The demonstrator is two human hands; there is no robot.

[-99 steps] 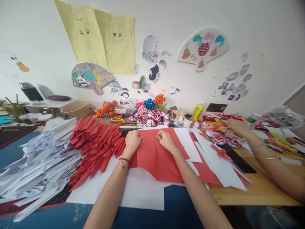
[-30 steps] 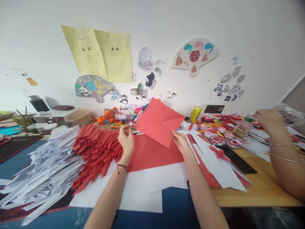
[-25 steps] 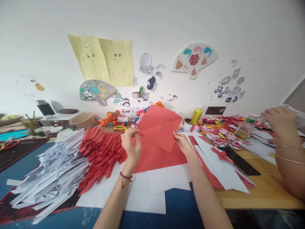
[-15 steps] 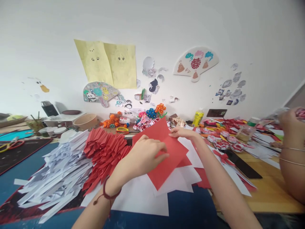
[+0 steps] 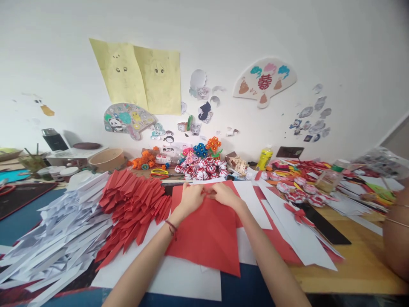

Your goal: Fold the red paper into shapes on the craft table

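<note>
A sheet of red paper point(image 5: 204, 238) lies in front of me, its near corner hanging over the blue mat. My left hand point(image 5: 191, 198) and my right hand point(image 5: 225, 195) meet near its far edge, fingertips almost touching. Both hands look closed, with thumbs and fingers pinching the red sheet; the exact grip is partly hidden. Beneath it are white paper sheets point(image 5: 188, 277). To the left sits a pile of folded red paper strips point(image 5: 134, 209), and beyond it a heap of folded white paper strips point(image 5: 70, 238).
Red-and-white paper flowers point(image 5: 207, 169) and a yellow bottle point(image 5: 265, 158) stand along the wall. A dark phone-like slab point(image 5: 326, 224) lies on the wooden table point(image 5: 358, 264) at right. Another person's arm point(image 5: 398, 234) shows at the right edge. Scissors point(image 5: 6, 188) lie far left.
The red sheet has come down and turned, now lying flatter before me. My left hand moved to its far edge beside my right. The other person's hand has left view.
</note>
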